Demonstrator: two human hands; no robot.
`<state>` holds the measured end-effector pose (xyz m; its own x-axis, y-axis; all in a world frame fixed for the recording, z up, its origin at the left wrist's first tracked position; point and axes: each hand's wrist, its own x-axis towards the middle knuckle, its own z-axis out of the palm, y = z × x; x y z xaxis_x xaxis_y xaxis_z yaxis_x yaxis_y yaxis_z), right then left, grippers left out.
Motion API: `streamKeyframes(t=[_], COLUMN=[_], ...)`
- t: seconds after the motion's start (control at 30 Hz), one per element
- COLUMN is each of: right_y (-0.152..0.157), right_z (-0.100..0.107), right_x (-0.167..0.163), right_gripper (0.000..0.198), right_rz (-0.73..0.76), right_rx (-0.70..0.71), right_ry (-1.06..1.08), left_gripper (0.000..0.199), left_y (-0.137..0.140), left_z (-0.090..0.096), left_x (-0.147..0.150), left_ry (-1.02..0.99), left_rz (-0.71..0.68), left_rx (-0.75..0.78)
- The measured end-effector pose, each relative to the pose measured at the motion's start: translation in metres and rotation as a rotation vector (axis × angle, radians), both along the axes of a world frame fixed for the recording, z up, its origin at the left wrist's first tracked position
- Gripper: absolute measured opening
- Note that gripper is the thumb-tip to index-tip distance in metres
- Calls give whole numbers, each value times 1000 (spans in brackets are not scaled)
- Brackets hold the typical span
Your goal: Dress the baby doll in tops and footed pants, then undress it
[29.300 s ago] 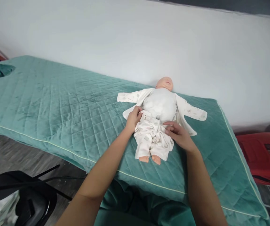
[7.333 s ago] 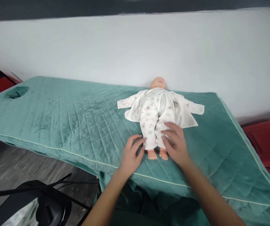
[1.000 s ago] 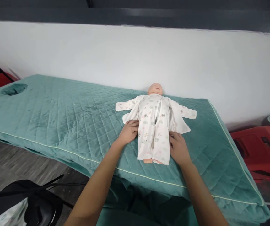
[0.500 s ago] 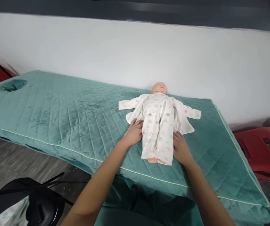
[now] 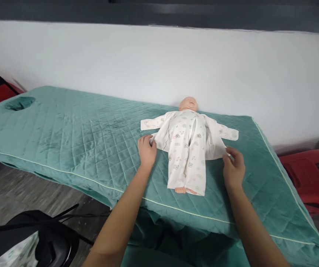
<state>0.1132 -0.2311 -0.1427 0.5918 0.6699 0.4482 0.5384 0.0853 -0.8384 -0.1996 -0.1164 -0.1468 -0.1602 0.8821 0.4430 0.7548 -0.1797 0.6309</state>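
Note:
A baby doll [image 5: 188, 104] lies on its back on the green quilted bed, its head towards the wall and its feet towards me. White patterned pants [image 5: 186, 155] cover its front, with the toes showing at the hems. Beneath and around it spreads an open white baby shirt [image 5: 214, 142], sleeves stretched out to both sides. My left hand [image 5: 147, 150] pinches the shirt's lower left corner. On the other side my right hand [image 5: 234, 167] grips the lower right corner between thumb and fingers, slightly lifted.
The quilted bed [image 5: 73, 137] runs along a white wall [image 5: 120, 63], with a face hole [image 5: 20, 103] at its far left. A black chair [image 5: 56, 241] holding a patterned cloth [image 5: 20, 254] stands at lower left. Red chairs [image 5: 312, 178] flank the bed.
Both hands have moved outward from beside the doll's legs to the shirt's lower corners and taken hold of them. The shirt's right edge is pulled outward. The doll stays in place.

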Motion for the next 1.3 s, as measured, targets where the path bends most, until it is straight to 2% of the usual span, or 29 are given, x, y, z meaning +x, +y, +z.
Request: streamKeyframes(t=[0.07,0.13,0.2,0.27,0.4,0.53,0.63,0.73,0.8,0.87,1.03,1.17,1.3], right_y=[18,40,60,74,82,75,72,72,71,69,63,59,65], right_z=[-3,-3,-1,2,-1,-7,-7,-4,-2,0,5,17,50], right_x=[23,45,62,71,67,52,42,35,32,30,31,35,18], right_gripper=[36,42,40,34,28,42,45,35,28,24,38,42,43], right_rz=[-100,-110,-116,-120,-24,122,117,90,105,126,213,326,524], right_rx=[-29,-134,-262,-333,-359,-415,-474,-510,-447,-337,-63,-20,-2], right_ry=[110,172,127,51,-34,-181,-299,-301,-231,-76,550,761,898], left_gripper=[28,29,28,29,24,31,23,16,17,22,30,47,48], left_y=[6,12,17,21,24,23,21,20,19,19,19,19,21], left_z=[-3,-4,-5,-4,-2,0,1,1,0,-2,-3,-1,0], left_x=[2,4,4,3,2,4,5,2,1,0,-1,-1,1], left_ry=[57,98,110,115,156,177,180,142,69,-17,-135,-108,-96], left_rz=[62,112,145,168,153,160,168,131,104,81,23,-16,-3], left_rx=[-57,-86,-100,-124,-160,-166,-180,-175,-136,-92,-82,-117,-150])
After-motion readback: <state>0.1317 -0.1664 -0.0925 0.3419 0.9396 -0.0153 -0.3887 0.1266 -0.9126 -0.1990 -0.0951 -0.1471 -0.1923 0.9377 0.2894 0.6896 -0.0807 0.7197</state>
